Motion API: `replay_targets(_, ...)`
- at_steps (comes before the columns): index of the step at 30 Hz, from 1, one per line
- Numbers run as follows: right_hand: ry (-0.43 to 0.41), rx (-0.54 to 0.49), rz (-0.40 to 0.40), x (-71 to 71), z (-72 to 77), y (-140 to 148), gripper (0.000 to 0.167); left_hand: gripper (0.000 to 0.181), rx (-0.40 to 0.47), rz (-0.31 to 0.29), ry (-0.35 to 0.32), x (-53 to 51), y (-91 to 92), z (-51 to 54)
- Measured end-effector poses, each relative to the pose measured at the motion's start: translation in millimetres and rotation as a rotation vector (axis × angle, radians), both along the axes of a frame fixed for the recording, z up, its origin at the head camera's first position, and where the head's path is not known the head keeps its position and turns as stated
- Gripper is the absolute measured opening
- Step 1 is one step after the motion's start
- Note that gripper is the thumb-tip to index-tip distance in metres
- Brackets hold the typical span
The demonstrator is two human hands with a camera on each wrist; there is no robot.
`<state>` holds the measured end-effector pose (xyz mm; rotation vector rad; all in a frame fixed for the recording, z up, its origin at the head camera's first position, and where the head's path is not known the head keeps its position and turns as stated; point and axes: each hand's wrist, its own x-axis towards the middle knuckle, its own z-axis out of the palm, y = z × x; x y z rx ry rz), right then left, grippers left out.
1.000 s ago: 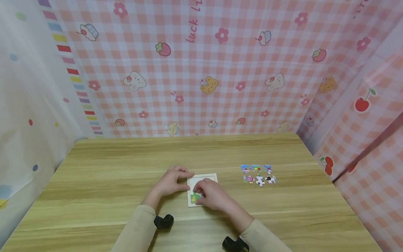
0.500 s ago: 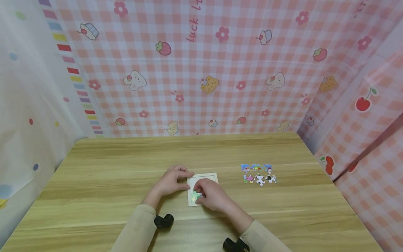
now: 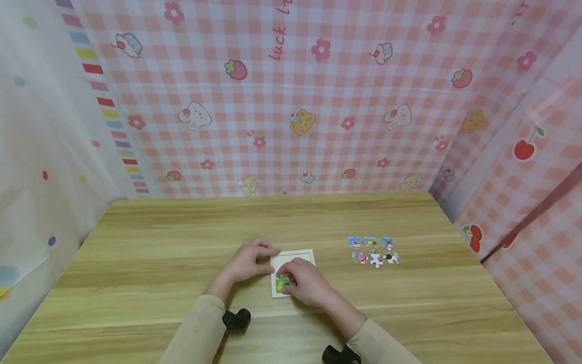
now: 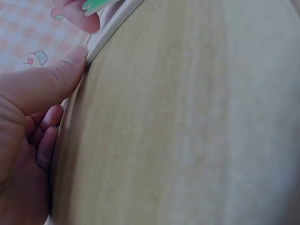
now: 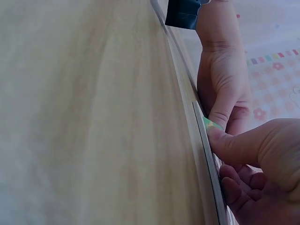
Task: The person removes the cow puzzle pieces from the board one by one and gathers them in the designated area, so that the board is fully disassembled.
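Observation:
The right hand [image 3: 311,283] pinches a green jigsaw piece [image 3: 281,284] over the lower left corner of a small pale puzzle board [image 3: 293,253]. The piece [image 4: 96,5] looks tilted in the left wrist view, and the fingers partly cover it. Beside the board's left edge, the left hand [image 3: 247,263] rests with its thumb on the rim and a forefinger at the top left corner. Its thumb [image 4: 65,75] lies straight along the board's rim in the left wrist view, with the other fingers loosely bent. The right hand hides the board's lower right part.
Several jigsaw pieces [image 3: 373,253] lie in two rows to the right of the board on the wooden table [image 3: 159,242]. A checked pink curtain [image 3: 282,101] hangs behind the table. Each wrist carries a black camera [image 3: 237,319].
The green piece shifts and tilts slightly in the right fingers, with glare on it half a second ago. Both hands stay almost in place.

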<state>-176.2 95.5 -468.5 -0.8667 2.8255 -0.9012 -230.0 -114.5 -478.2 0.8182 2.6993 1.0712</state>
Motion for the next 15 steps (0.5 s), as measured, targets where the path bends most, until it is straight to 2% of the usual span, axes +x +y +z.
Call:
replay_targets(8, -0.046, -0.13, -0.015, 1.1, -2.8, 0.9, 0.014, 0.044, -0.011, -0.007, 0.007, -0.2, -0.2, -0.4)
replay_targets(15, -0.117, -0.226, -0.044, 2.5, -5.7, 2.9, 0.012, 0.043, -0.02, -0.009, 0.011, 0.6, -0.2, 1.0)
